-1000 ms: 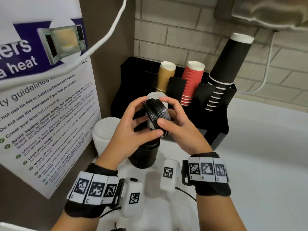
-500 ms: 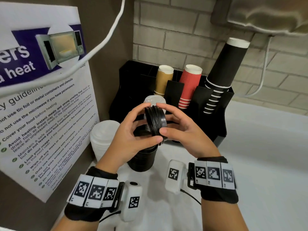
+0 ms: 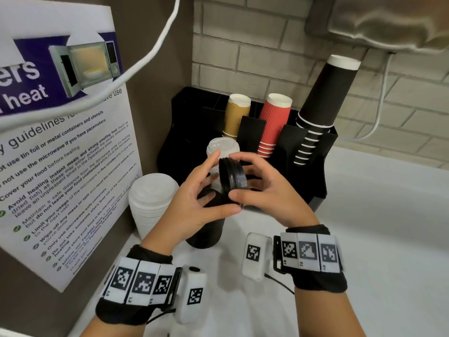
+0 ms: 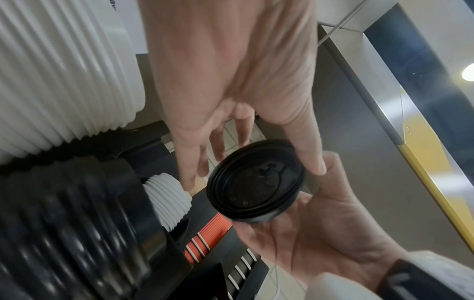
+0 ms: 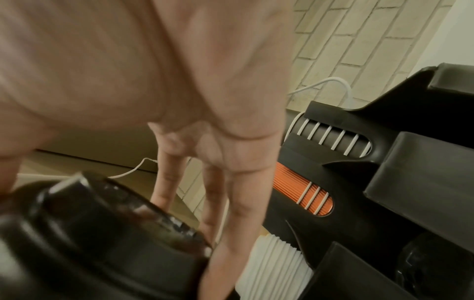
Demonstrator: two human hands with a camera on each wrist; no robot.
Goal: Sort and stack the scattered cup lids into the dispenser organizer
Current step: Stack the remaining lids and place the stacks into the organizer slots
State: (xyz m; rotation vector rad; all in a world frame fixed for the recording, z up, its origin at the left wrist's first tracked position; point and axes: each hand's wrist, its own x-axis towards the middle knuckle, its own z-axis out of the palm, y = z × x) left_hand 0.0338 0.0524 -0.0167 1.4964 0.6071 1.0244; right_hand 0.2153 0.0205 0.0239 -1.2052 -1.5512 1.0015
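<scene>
Head view: the black organizer (image 3: 313, 188) stands against the brick wall; its slots hold a stack of tan cups (image 3: 237, 114), a stack of red ribbed cups (image 3: 274, 122) and a tall stack of black cups (image 3: 323, 105). A column of white lids (image 3: 222, 148) sits in a front bay. Both hands hold a short stack of black lids (image 3: 232, 176) on edge in front of the organizer: the left hand (image 3: 194, 203) and right hand (image 3: 269, 193) curl round its rim. A larger white lid stack (image 3: 151, 203) stands on the counter (image 3: 364, 239) beside a taller black lid stack (image 3: 206, 235). The wall poster (image 3: 60, 154) reads "Do not use tin foil or metal containers and utensils"

Left wrist view: the black lids' (image 4: 256, 180) flat face shows between the two hands' fingertips

Right wrist view: the black lids (image 5: 102, 233) are blurred at the thumb
</scene>
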